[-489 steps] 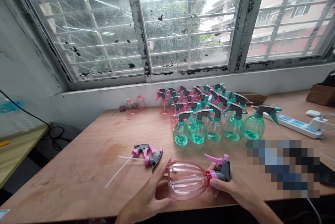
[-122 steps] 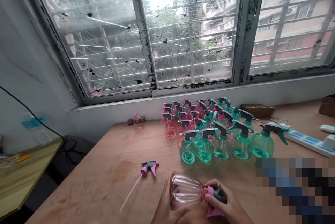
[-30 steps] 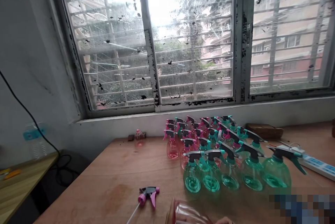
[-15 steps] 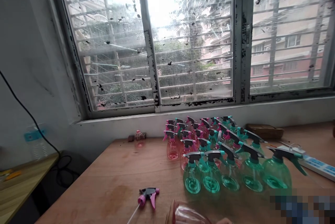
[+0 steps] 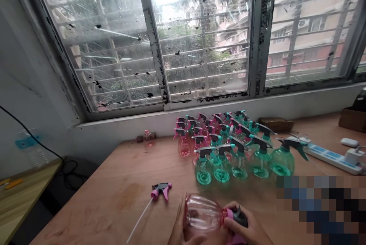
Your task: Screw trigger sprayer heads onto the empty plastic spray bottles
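A ribbed, clear pink plastic spray bottle (image 5: 201, 212) lies on its side at the bottom of the view, its dark grey spray head (image 5: 239, 217) pointing right. My left hand (image 5: 183, 233) cups the bottle's round end, and my right hand (image 5: 241, 229) wraps around the neck and spray head. The head's pink trigger (image 5: 236, 240) shows below my right fingers. Left of my hands, a loose sprayer with a pink trigger and long white dip tube (image 5: 160, 191) lies on the wooden table (image 5: 94, 210). The lower edge of the view cuts off both hands.
Rows of assembled green and pink spray bottles (image 5: 221, 165) stand beyond my hands. A small pink bottle without a head (image 5: 148, 140) stands by the wall. A power strip (image 5: 331, 157) lies at right, near a pixelated patch (image 5: 320, 208).
The view has tipped downward, so the table and bottles sit higher in the frame. The pink bottle and both hands now show, where only the bottle's end and a fingertip showed before.
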Action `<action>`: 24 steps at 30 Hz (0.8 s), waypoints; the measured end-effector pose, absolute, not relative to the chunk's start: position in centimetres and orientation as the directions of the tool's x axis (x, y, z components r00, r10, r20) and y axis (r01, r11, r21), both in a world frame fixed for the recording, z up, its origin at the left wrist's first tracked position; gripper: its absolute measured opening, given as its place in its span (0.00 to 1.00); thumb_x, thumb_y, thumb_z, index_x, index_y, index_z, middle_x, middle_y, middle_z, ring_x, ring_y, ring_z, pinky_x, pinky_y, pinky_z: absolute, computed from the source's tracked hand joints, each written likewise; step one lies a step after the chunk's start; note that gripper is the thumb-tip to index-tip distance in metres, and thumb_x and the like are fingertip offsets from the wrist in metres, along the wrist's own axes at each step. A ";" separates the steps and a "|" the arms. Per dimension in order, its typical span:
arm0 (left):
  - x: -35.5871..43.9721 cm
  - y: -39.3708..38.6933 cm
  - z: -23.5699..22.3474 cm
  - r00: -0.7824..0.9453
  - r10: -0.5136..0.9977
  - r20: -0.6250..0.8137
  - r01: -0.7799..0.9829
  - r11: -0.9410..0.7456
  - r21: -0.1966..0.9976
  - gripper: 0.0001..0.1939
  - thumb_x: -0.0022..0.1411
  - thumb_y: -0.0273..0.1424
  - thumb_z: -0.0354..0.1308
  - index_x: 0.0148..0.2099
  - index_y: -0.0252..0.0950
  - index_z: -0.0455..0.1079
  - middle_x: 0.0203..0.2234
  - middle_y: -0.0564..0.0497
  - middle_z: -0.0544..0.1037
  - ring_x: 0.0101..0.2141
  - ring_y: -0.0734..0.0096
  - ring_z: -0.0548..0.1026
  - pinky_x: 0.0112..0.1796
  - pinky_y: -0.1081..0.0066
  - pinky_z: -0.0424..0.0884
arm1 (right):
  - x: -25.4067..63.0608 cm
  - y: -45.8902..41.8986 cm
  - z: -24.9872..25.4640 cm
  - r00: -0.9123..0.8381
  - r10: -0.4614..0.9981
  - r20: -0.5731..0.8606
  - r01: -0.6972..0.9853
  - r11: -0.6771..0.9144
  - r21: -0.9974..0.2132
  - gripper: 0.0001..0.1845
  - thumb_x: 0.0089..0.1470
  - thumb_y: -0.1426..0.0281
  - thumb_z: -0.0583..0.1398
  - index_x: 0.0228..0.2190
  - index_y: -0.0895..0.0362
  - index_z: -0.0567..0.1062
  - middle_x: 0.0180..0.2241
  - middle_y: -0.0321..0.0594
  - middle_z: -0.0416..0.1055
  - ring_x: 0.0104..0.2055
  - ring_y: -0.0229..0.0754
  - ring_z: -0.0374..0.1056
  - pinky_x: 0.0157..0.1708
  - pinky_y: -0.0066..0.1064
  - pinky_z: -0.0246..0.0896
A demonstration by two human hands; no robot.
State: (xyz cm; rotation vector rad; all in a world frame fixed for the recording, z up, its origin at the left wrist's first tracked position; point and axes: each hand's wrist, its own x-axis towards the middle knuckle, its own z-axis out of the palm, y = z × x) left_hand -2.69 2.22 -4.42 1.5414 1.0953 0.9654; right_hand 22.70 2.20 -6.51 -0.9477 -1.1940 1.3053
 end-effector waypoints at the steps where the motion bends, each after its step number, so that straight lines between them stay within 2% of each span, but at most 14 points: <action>1: -2.6 2.3 -4.6 0.296 0.951 0.090 0.147 -0.139 0.979 0.52 0.53 0.48 0.71 0.72 0.40 0.52 0.63 0.40 0.71 0.63 0.40 0.66 0.66 0.52 0.60 | 22.7 2.0 -6.1 -0.109 0.988 0.107 -0.209 0.082 -0.974 0.24 0.46 0.50 0.72 0.31 0.57 0.77 0.22 0.36 0.75 0.23 0.43 0.72 0.25 0.31 0.68; 4: -2.2 2.3 -4.8 0.305 0.947 0.098 0.057 -0.121 0.991 0.55 0.57 0.47 0.68 0.76 0.42 0.39 0.70 0.42 0.60 0.69 0.45 0.56 0.69 0.53 0.52 | 22.7 1.5 -4.9 -0.121 0.986 0.112 -0.237 0.081 -0.968 0.21 0.49 0.52 0.71 0.32 0.57 0.77 0.21 0.35 0.75 0.22 0.43 0.72 0.25 0.33 0.71; 7: -1.9 2.0 -4.4 0.316 0.946 0.074 0.059 -0.097 0.994 0.58 0.55 0.43 0.71 0.76 0.42 0.38 0.73 0.43 0.54 0.71 0.46 0.52 0.70 0.53 0.47 | 22.8 1.1 -4.0 -0.129 0.987 0.099 -0.225 0.068 -0.972 0.20 0.50 0.54 0.71 0.33 0.57 0.76 0.23 0.35 0.76 0.23 0.44 0.74 0.26 0.34 0.72; 12: -1.8 1.8 -4.0 0.302 0.952 0.049 0.058 -0.070 0.996 0.53 0.57 0.43 0.70 0.75 0.40 0.44 0.70 0.41 0.60 0.69 0.43 0.56 0.70 0.49 0.46 | 23.2 0.8 -3.7 -0.152 0.984 0.095 -0.210 0.062 -0.976 0.17 0.53 0.57 0.71 0.34 0.57 0.76 0.25 0.35 0.77 0.25 0.43 0.75 0.28 0.33 0.72; 14: -1.8 1.8 -4.1 0.306 0.950 0.060 0.070 -0.086 0.994 0.55 0.57 0.41 0.71 0.75 0.42 0.41 0.69 0.41 0.62 0.68 0.44 0.59 0.69 0.49 0.48 | 23.2 0.8 -3.8 -0.148 0.984 0.094 -0.228 0.059 -0.972 0.18 0.53 0.56 0.70 0.34 0.57 0.76 0.24 0.35 0.78 0.24 0.42 0.75 0.28 0.33 0.72; 17: -1.9 1.8 -4.1 0.333 0.937 0.101 0.074 -0.133 0.988 0.52 0.62 0.41 0.66 0.76 0.45 0.35 0.67 0.41 0.64 0.65 0.48 0.64 0.68 0.51 0.51 | 23.2 0.8 -3.8 -0.144 0.986 0.089 -0.241 0.052 -0.969 0.18 0.54 0.56 0.70 0.34 0.57 0.75 0.24 0.35 0.78 0.24 0.42 0.75 0.28 0.33 0.72; 20: -1.9 1.6 -3.6 0.361 0.929 0.081 0.093 -0.122 0.988 0.53 0.63 0.40 0.66 0.76 0.45 0.32 0.63 0.41 0.70 0.63 0.49 0.68 0.67 0.51 0.54 | 23.2 0.8 -3.6 -0.147 0.986 0.082 -0.232 0.046 -0.972 0.19 0.53 0.56 0.70 0.34 0.57 0.74 0.25 0.35 0.78 0.24 0.42 0.75 0.28 0.33 0.72; 24: -1.8 1.3 -2.8 0.341 0.939 0.042 0.094 -0.078 0.992 0.51 0.62 0.41 0.67 0.76 0.41 0.38 0.63 0.38 0.69 0.64 0.47 0.66 0.67 0.49 0.53 | 23.2 0.7 -3.4 -0.157 0.985 0.077 -0.215 0.042 -0.976 0.19 0.52 0.56 0.71 0.34 0.57 0.74 0.25 0.35 0.78 0.24 0.43 0.75 0.28 0.34 0.73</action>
